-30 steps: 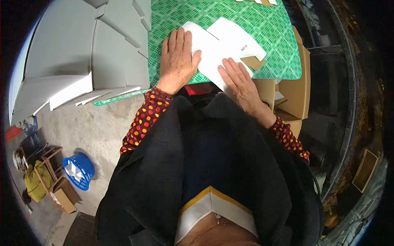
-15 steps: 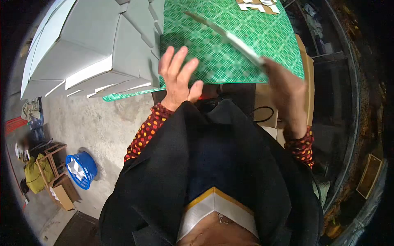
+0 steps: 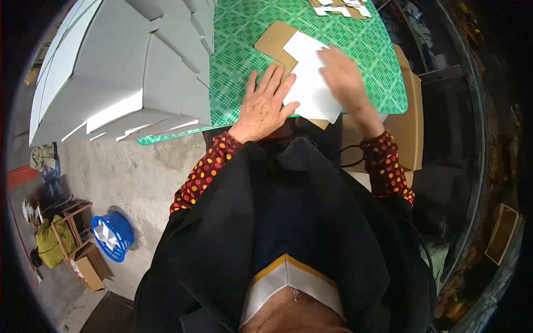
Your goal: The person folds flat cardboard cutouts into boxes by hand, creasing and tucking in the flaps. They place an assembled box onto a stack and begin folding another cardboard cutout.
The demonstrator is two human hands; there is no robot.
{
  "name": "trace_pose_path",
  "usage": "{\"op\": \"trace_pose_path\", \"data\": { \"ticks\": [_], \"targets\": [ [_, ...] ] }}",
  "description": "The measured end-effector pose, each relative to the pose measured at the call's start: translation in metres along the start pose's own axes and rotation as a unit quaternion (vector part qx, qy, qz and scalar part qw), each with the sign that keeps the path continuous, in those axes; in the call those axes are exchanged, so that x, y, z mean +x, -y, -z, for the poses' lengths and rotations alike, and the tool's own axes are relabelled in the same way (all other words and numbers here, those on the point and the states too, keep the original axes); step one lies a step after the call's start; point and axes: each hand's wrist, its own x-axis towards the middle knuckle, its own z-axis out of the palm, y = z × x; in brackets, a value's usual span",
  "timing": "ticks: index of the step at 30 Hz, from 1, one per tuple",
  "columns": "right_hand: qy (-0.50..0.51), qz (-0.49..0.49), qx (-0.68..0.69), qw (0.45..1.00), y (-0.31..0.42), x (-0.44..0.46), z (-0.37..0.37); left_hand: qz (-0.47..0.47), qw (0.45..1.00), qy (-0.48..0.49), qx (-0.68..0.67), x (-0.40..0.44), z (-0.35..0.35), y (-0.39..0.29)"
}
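On the green checked tablecloth, at the front edge, lies a flat cardboard blank [image 3: 311,83], white on one part and brown on the other. My left hand [image 3: 264,108] rests at its left side with the fingers spread, the fingertips by the brown part and the thumb at the white part. Over the blank's right side is my right hand [image 3: 341,75], slightly blurred, its fingers stretched out across the white surface. The blank's near corner juts past the table edge.
Stacked white boxes [image 3: 122,66] stand on the left. More cut cardboard pieces [image 3: 341,8] lie at the table's far side. A brown carton [image 3: 410,111] is beside the table on the right. On the floor at left sits a blue basket [image 3: 123,227] holding white pieces.
The cardboard blank, held on edge by my right hand before, now lies flat on the table. My left hand has shifted right to it, and my right hand has moved left over it.
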Motion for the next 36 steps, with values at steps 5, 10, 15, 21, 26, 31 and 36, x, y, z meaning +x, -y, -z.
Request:
{"op": "trace_pose_path", "data": {
  "ticks": [5, 10, 15, 21, 26, 31, 36],
  "targets": [
    [0.096, 0.062, -0.104, 0.988, 0.04, 0.006, -0.013, 0.015, 1.0, 0.014, 0.006, -0.001, 0.001, -0.005],
    [0.125, 0.062, -0.146, 0.979, 0.013, 0.014, -0.022, 0.03, 0.997, 0.065, 0.005, -0.004, 0.002, -0.006],
    [0.124, 0.075, -0.195, 0.97, -0.027, 0.049, -0.029, 0.035, 0.995, 0.089, 0.006, 0.001, 0.004, -0.003],
    [0.167, 0.133, -0.16, 0.964, 0.013, 0.067, -0.058, 0.051, 0.985, 0.164, 0.016, 0.005, 0.015, -0.008],
    [0.159, 0.195, -0.129, 0.959, 0.002, 0.09, -0.073, 0.045, 0.991, 0.127, -0.007, 0.004, 0.01, -0.005],
    [0.116, 0.17, -0.159, 0.966, -0.033, 0.122, -0.086, 0.04, 0.994, 0.099, -0.025, 0.002, 0.008, -0.004],
    [0.024, 0.182, -0.089, 0.979, -0.035, 0.122, -0.086, 0.033, 0.995, 0.09, -0.023, 0.0, 0.008, -0.004]
  ]
}}
